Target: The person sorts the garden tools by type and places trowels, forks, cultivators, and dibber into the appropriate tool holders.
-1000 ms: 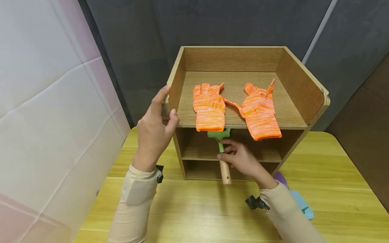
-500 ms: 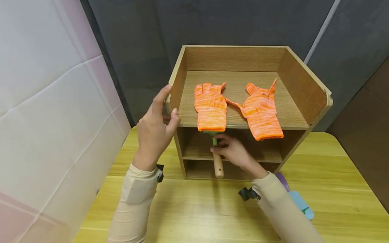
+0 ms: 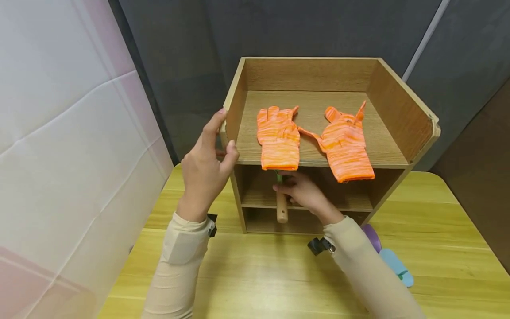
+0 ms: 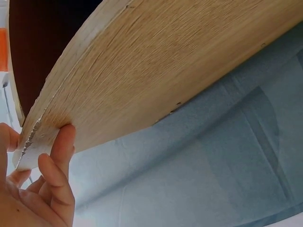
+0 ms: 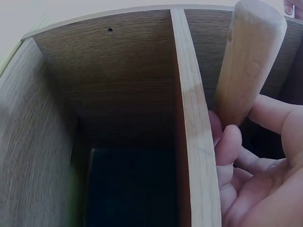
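Pale, wooden and holed, the handle point(image 5: 249, 61) is pinched by right fingers point(image 5: 229, 145); left fingers point(image 4: 62, 146) grip the shelf point(image 3: 307, 99).

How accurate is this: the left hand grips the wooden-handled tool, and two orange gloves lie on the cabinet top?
Wrong hand: the head view shows the right hand gripping the wooden-handled tool; two orange gloves lie on the cabinet top.

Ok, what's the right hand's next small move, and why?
Probably ease the wooden-handled tool slightly deeper: the right hand grips it at the middle compartment, its handle juts out, and the left hand holds the cabinet side.
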Action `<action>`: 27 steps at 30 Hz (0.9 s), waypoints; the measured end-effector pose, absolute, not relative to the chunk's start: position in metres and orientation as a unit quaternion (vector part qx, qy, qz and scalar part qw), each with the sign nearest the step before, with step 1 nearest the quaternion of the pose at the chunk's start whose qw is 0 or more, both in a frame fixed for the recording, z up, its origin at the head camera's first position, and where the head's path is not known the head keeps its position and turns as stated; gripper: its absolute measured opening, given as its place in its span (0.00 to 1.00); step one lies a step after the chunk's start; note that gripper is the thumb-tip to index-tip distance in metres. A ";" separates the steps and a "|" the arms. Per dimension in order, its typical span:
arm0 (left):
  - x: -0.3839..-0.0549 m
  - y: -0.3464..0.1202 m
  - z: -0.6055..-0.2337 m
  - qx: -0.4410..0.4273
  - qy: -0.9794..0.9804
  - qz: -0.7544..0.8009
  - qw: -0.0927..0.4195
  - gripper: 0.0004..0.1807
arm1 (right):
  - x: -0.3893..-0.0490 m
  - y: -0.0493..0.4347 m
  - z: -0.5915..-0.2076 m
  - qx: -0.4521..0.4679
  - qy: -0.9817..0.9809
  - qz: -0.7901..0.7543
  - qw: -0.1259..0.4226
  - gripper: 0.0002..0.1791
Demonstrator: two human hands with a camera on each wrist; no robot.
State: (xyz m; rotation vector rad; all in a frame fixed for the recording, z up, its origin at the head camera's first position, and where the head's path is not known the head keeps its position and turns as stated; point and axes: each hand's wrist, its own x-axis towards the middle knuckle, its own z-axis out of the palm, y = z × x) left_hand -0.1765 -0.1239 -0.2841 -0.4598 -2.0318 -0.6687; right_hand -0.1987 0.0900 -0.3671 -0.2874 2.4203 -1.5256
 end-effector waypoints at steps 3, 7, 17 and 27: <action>-0.177 -0.124 -0.284 -0.188 -0.825 -0.271 0.459 0.27 | -0.201 0.087 -0.367 -0.107 0.832 -0.528 0.129 0.31; -0.177 -0.124 -0.284 -0.188 -0.824 -0.272 0.459 0.27 | -0.202 0.085 -0.366 -0.109 0.835 -0.522 0.136 0.31; -0.177 -0.124 -0.283 -0.189 -0.823 -0.270 0.462 0.27 | -0.207 0.085 -0.364 -0.126 0.838 -0.511 0.145 0.29; -0.176 -0.125 -0.284 -0.190 -0.829 -0.266 0.454 0.27 | -0.209 0.082 -0.364 -0.129 0.822 -0.535 0.146 0.09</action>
